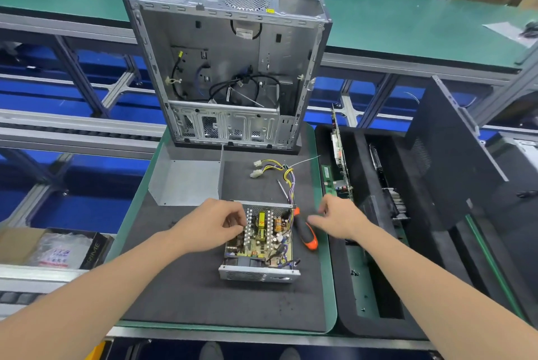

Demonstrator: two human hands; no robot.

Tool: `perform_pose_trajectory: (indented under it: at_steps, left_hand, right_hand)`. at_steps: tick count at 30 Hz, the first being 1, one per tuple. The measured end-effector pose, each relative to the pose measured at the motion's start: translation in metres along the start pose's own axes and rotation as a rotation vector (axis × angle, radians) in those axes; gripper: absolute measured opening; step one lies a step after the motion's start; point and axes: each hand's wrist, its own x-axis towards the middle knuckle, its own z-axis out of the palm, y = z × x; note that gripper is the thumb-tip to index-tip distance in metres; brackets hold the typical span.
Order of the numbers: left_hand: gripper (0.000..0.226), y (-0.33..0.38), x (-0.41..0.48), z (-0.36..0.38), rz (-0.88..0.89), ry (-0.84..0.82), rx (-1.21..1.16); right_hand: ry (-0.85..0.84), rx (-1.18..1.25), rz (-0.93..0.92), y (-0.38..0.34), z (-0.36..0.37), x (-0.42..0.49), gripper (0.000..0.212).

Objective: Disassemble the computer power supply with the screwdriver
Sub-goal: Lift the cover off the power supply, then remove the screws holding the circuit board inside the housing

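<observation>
Two stages look done: the bent grey sheet-metal cover (186,182) lies off to the far left on the dark foam mat (203,295), and the boxy grey-metal power supply (259,273) sits mid-mat with its green circuit board (262,231) bared. Our left hand (214,224) curls its fingers onto the supply's left edge. Our right hand (340,217) hangs loose, holding nothing, beside the orange-and-black screwdriver (305,233) lying just right. We judge freeing the board remains.

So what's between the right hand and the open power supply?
The screwdriver lies on the mat between the right hand and the power supply, seen in the head view.
</observation>
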Motion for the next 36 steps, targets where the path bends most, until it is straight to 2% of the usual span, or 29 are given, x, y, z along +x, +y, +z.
perform_pose_trajectory:
  at_steps: [2, 4, 7, 10, 11, 14, 15, 17, 19, 21, 25, 33, 36]
  left_hand:
    - [0.015, 0.003, 0.003, 0.005, -0.016, 0.022, -0.011]
    - [0.015, 0.003, 0.005, 0.009, -0.037, 0.053, -0.033]
    - [0.014, 0.004, 0.007, 0.010, -0.048, 0.069, -0.044]
    - [0.013, 0.005, 0.007, 0.010, -0.057, 0.070, -0.046]
    - [0.012, 0.006, 0.008, 0.009, -0.064, 0.071, -0.051]
    - [0.010, 0.006, 0.008, 0.007, -0.070, 0.072, -0.065]
    - [0.011, 0.006, 0.008, 0.006, -0.075, 0.073, -0.072]
    - [0.014, 0.003, 0.006, 0.004, -0.089, 0.088, -0.086]
    - [0.017, 0.002, 0.006, 0.002, -0.094, 0.122, -0.092]
    - [0.018, 0.002, 0.008, 0.001, -0.092, 0.159, -0.093]
    - [0.021, 0.008, 0.018, 0.001, -0.071, 0.220, -0.090]
    - [0.036, -0.012, 0.014, 0.009, -0.182, 0.385, -0.348]
    - [0.039, -0.027, 0.000, 0.022, -0.221, 0.387, -0.347]
  right_hand:
    - [-0.096, 0.083, -0.007, 0.001, 0.018, -0.005, 0.054]
    - [-0.056, 0.083, -0.042, -0.001, 0.030, -0.010, 0.063]
    - [0.057, 0.002, -0.085, -0.006, 0.035, -0.013, 0.058]
    - [0.026, -0.108, -0.101, -0.018, 0.035, -0.015, 0.047]
    - [-0.010, -0.064, -0.067, -0.021, 0.036, -0.015, 0.045]
    - [-0.159, 0.332, 0.082, -0.027, 0.037, -0.016, 0.035]
    - [-0.159, 0.406, 0.100, -0.027, 0.036, -0.016, 0.030]
    - [-0.064, 0.375, 0.088, -0.026, 0.029, -0.017, 0.028]
    - [0.091, 0.222, 0.062, -0.022, 0.016, -0.018, 0.037]
    - [0.199, 0.181, 0.045, -0.022, -0.001, -0.019, 0.042]
    - [0.309, 0.273, -0.029, -0.036, -0.040, -0.026, 0.021]
    - [0.554, 0.167, -0.133, -0.069, -0.106, -0.062, 0.021]
    - [0.608, 0.181, -0.226, -0.093, -0.116, -0.073, 0.024]
